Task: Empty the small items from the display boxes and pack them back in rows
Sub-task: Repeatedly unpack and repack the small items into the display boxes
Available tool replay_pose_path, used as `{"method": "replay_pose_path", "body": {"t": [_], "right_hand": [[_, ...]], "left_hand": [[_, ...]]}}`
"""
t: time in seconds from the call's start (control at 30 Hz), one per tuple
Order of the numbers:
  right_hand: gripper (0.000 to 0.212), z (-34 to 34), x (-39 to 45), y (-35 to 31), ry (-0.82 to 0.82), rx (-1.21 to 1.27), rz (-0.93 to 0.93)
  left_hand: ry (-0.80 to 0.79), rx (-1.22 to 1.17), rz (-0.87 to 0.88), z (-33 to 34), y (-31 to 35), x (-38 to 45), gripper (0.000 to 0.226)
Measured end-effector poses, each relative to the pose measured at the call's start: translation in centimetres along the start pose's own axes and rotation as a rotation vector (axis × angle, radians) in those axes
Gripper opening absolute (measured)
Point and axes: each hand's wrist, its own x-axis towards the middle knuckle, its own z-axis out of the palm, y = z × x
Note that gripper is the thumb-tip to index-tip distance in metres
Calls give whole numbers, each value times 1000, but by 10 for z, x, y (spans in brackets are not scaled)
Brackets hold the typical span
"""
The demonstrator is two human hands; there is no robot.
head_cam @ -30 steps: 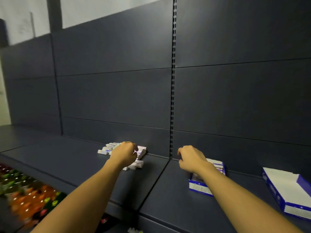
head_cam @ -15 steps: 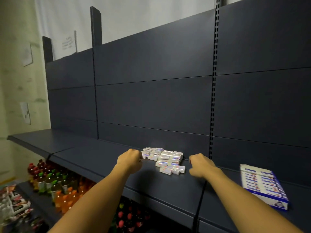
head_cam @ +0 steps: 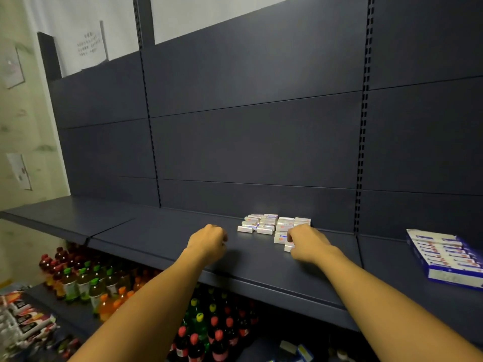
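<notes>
Several small white packets (head_cam: pixel 264 223) lie in a loose pile at the back of the dark shelf (head_cam: pixel 167 231). My right hand (head_cam: pixel 308 242) rests on the near right part of the pile, fingers curled over a few small packets (head_cam: pixel 281 237). My left hand (head_cam: pixel 209 240) hovers as a loose fist on the bare shelf left of the pile, apart from it; whether it holds anything is hidden. A blue-and-white display box (head_cam: pixel 444 254) filled with rows of packets sits on the shelf at the far right.
Below the shelf stand several drink bottles (head_cam: pixel 86 283) with green, orange and red caps. Snack packs (head_cam: pixel 23 320) lie at the lower left. The dark back panel rises behind the shelf, and a pale wall stands at the left.
The view swung left. My right hand left the display box and moved onto the pile of packets. My left hand drew back from the pile to the bare shelf on its left.
</notes>
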Motion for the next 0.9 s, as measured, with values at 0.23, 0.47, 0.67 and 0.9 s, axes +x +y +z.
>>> {"method": "replay_pose_path", "body": {"t": [0.23,0.47,0.67,0.9], "right_hand": [[34,-6,38,-9,46,-33,4],[35,-5,87,-8,68,-59,-25],[32,-2,128,-7,78,-44,-45],[31,18,152,-14,23,-111,-34]], "left_hand": [[46,3,72,13,-1,41,31],[8,36,149,34,1,95,28],[17,-5,203,52,-2,138,34],[26,-43,266,75,-13,160,20]]}}
